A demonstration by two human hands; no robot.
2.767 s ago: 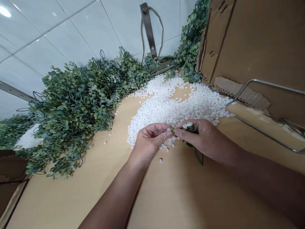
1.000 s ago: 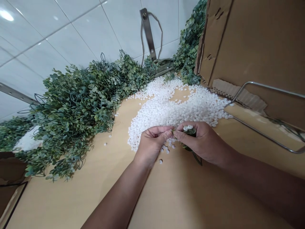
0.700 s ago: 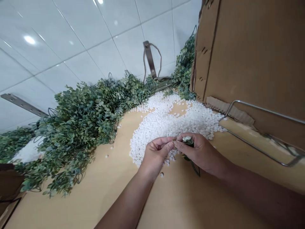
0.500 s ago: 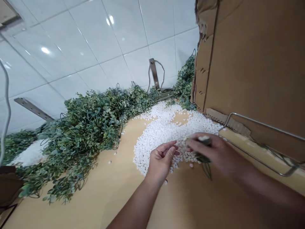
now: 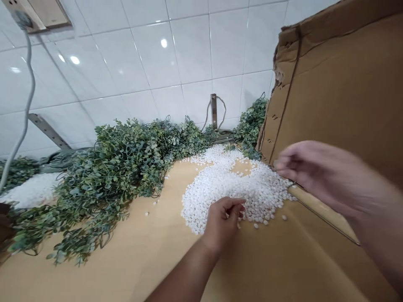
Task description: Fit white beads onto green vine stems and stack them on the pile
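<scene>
1. The left hand (image 5: pixel 220 220) is low over the near edge of the white pieces (image 5: pixel 214 188); its fingers are bent toward the thumb with a narrow gap, and I cannot tell whether anything is pinched there.
2. The right hand (image 5: pixel 317 174) is raised and well apart from the left, in front of the cardboard (image 5: pixel 340 92); it is blurred, its fingers curled, and I cannot tell whether it holds something.
3. The small, roundish white pieces lie in a broad, uneven heap on the tan table (image 5: pixel 126 264); a bare patch shows toward the back, and a few strays sit just outside the near edge.
4. The leafy greenery (image 5: pixel 126 155) is piled along the left side and back of the table, with dark wire loops poking out; a smaller leafy bunch (image 5: pixel 252 123) sits behind the heap, beside the cardboard.
5. Over at the far left is another white heap (image 5: pixel 31 191), with leaves around it.
6. A thin metal rod (image 5: pixel 327 220) slants along the right side, partly hidden by the right arm; a metal strip (image 5: pixel 214 111) stands upright against the tiled wall (image 5: pixel 192 50), a cord looped behind it; a grey cable (image 5: pixel 29 92) hangs from the socket (image 5: pixel 52 14) at upper left.
</scene>
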